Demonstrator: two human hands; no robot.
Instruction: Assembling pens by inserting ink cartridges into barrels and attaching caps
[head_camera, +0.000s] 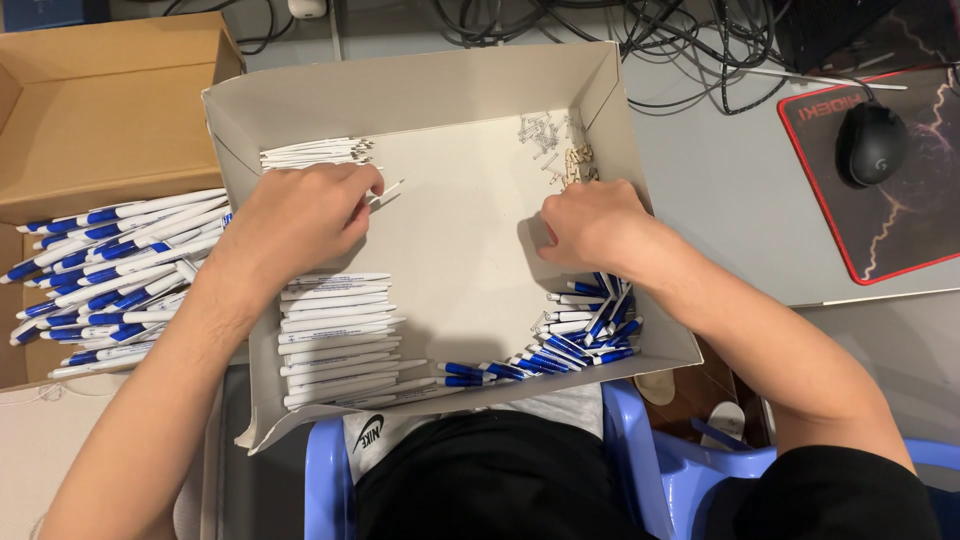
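Left hand fingers pinch a white pen barrel (tip up-right); right hand curled shut, empty.

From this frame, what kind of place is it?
Probably a home or small-office computer desk used for pen assembly: mouse on a mouse pad, tangled cables, and a shallow box of pen parts.
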